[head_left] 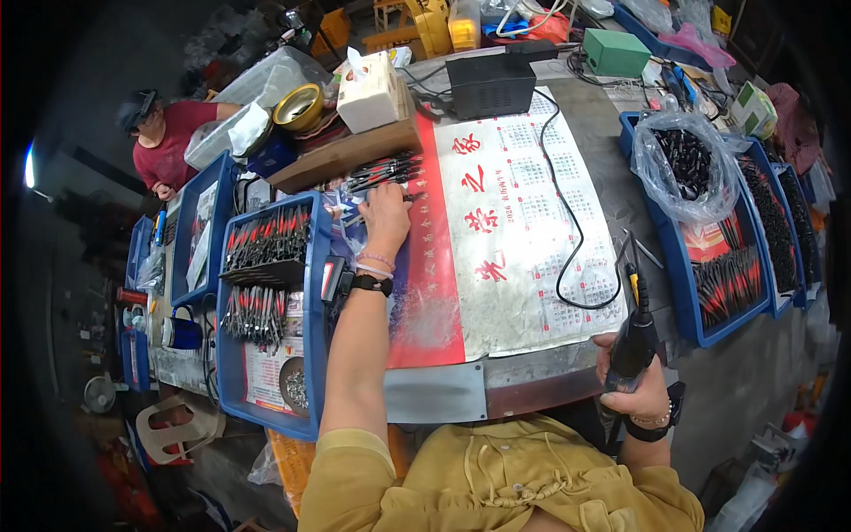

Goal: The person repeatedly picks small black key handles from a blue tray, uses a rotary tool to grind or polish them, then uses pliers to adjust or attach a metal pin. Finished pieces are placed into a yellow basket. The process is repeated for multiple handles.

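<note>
My left hand (pixel 387 220) reaches across the bench, its bent fingers closed at the near side of a pile of slim black-and-red parts (pixel 383 170). What sits between those fingertips is hidden. In my right hand (pixel 645 390), near the front edge, is a black electric screwdriver (pixel 634 344) with a yellow band, its tip pointing away from me. A blue tray (pixel 317 355) beside my left forearm holds two groups of similar parts (pixel 266 238) and a round dish of small metal pieces (pixel 295 387).
A printed calendar sheet (pixel 523 222) covers the bench middle, crossed by a black cable (pixel 578 239) from a black box (pixel 490 86). Blue trays (pixel 700 332) with more parts and a plastic bag (pixel 687 164) stand right. Behind the pile is a wooden board (pixel 350 158). Another person (pixel 173 133) sits far left.
</note>
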